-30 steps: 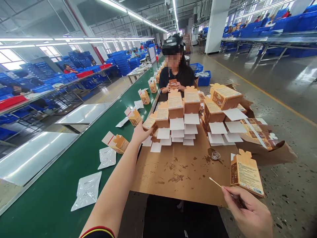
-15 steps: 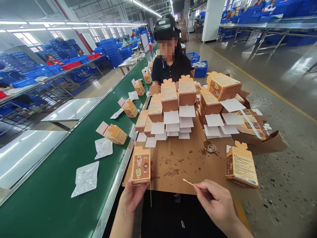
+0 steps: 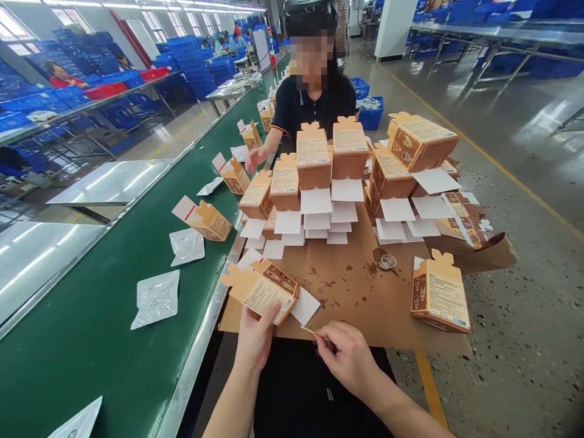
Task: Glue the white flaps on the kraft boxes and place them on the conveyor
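My left hand (image 3: pixel 254 337) grips a small orange-brown carton (image 3: pixel 263 291), tilted on its side over the near edge of a cardboard sheet (image 3: pixel 347 292). The carton's white flap (image 3: pixel 305 306) hangs open toward my right hand (image 3: pixel 347 356), which pinches a thin wooden stick (image 3: pixel 307 330) whose tip lies just below that flap. Rows of like cartons (image 3: pixel 314 161) with white flaps out are stacked at the far side of the sheet. A single carton (image 3: pixel 440 293) stands at the right.
A green conveyor belt (image 3: pixel 104 353) runs along the left, carrying open cartons (image 3: pixel 207 220) and clear plastic bags (image 3: pixel 156 298). A person in a dark shirt (image 3: pixel 314 103) sits opposite, one hand on the belt. A small round dish (image 3: pixel 387 262) sits on the stained sheet.
My left hand reached to the stack, brought one carton back to the near edge and turned it on its side with the flap open. My right hand moved the stick left under the flap.
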The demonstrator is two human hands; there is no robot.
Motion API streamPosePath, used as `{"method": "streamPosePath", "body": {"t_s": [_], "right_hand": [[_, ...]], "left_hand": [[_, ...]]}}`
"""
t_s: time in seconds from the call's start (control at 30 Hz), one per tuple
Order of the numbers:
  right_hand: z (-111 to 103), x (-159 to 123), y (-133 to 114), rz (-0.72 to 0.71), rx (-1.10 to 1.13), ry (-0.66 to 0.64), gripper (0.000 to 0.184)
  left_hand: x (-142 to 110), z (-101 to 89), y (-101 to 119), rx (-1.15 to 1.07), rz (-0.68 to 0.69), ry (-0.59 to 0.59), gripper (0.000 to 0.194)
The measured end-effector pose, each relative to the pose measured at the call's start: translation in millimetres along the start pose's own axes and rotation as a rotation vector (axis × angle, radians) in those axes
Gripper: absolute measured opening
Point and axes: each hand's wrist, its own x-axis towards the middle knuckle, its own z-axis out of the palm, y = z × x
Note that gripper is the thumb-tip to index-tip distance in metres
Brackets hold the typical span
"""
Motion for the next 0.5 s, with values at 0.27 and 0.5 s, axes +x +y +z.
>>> {"method": "streamPosePath", "body": {"t_s": [0.27,0.5], "right_hand": [[18.5,-0.9,13.2,0.000,-0.058,-0.036,0.031],[19.7,12.7,26.6,0.035,-0.092,-0.048,0.034]], "left_hand": [[-5.0,1.7,-5.7,0.311,0.224,0.123,0.091],[-8.0,22.7,-13.7,0.383,0.340,0.162,0.094]]}}
